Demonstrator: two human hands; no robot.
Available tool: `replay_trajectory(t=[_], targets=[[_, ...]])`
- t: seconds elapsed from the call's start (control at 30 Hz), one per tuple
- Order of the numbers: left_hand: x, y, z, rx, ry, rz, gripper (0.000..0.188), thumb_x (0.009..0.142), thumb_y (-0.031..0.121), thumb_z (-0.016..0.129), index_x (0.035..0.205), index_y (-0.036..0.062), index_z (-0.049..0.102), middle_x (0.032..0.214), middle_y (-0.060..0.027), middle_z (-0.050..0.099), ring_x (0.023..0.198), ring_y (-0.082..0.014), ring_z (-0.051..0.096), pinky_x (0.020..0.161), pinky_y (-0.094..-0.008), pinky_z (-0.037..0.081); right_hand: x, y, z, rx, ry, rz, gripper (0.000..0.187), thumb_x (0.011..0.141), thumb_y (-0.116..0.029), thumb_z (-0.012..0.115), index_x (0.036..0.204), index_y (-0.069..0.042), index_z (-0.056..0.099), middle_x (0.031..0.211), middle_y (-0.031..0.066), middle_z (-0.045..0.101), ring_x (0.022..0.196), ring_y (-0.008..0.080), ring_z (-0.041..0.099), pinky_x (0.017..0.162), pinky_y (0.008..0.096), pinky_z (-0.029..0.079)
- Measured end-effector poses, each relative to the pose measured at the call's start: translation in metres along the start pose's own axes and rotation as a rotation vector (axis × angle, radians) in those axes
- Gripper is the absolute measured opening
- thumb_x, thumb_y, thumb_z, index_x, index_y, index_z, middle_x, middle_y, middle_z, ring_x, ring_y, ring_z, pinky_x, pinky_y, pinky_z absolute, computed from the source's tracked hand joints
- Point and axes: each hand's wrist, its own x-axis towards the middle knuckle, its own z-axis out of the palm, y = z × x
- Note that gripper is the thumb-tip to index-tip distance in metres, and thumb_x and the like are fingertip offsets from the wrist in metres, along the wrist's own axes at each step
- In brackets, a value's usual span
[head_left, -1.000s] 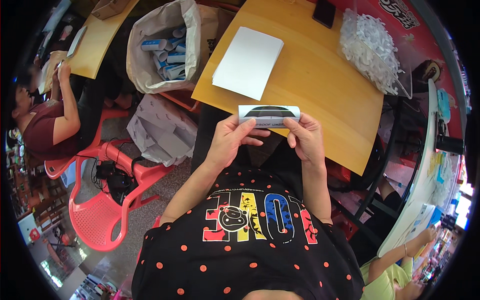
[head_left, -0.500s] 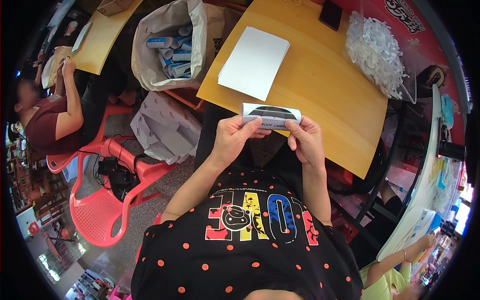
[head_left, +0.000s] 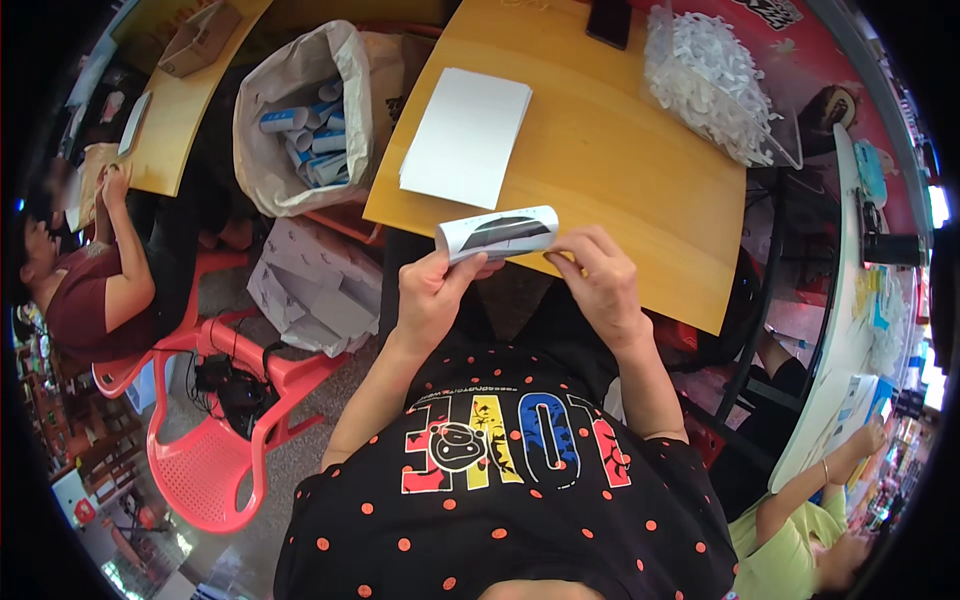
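A rolled sheet of printed paper (head_left: pixel 498 233), white with a dark picture, is held over the table's near edge, its right end tilted slightly up. My left hand (head_left: pixel 430 298) grips its left end, with the thumb in front and the fingers behind. Close by the roll's right end, my right hand (head_left: pixel 604 283) has thumb and forefinger pinched together. Whether the paper's edge or something small is between those fingertips, I cannot tell. Beyond the roll, a stack of white sheets (head_left: pixel 466 140) lies on the yellow wooden table (head_left: pixel 590 140).
Left of the table stands a white sack (head_left: pixel 255 160) of blue-and-white paper rolls, above a patterned white bag (head_left: pixel 315 290). A clear bin of white strips (head_left: pixel 708 85) and a phone (head_left: pixel 608 22) occupy the far side. Red chairs (head_left: pixel 205 480) and a co-worker (head_left: pixel 95 270) are at left.
My right hand has let go of its hold on the roll's front and moved to its right end, fingers pinched. The roll has tilted. The whole view has shifted slightly.
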Motion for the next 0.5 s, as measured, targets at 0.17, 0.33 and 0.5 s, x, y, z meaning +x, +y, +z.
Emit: replay_trajectory(t=[0.17,0.33,0.5], targets=[[-0.003,0.0,0.006,0.185,0.028,0.109,0.02,0.091,0.002,0.057,0.106,-0.0097,0.062,0.091,-0.0134,0.07,0.084,-0.0181,0.069,0.075,-0.0274,0.056,0.002,0.007,-0.003,-0.055,-0.088,-0.117,0.016,0.074,0.003,0.069,0.084,-0.003,0.059,0.083,0.01,0.061,0.072,0.026,0.061,0.062,0.0327,0.05],[-0.005,0.008,0.014,0.133,0.055,0.066,0.02,0.091,0.003,0.057,0.107,-0.0097,0.062,0.093,-0.0137,0.07,0.085,-0.0194,0.069,0.075,-0.0281,0.057,0.01,0.007,-0.007,-0.016,-0.137,-0.181,0.013,0.077,-0.001,0.063,0.082,-0.002,0.052,0.079,0.0128,0.056,0.072,0.031,0.058,0.064,0.0385,0.048],[-0.004,0.008,0.018,0.086,0.071,0.047,0.021,0.092,0.003,0.057,0.107,-0.01,0.061,0.094,-0.0139,0.069,0.086,-0.0195,0.069,0.076,-0.0291,0.057,0.011,0.01,-0.006,-0.063,-0.129,-0.19,0.017,0.073,0.003,0.066,0.083,-0.003,0.054,0.08,0.0111,0.056,0.07,0.0287,0.059,0.062,0.0354,0.049]])
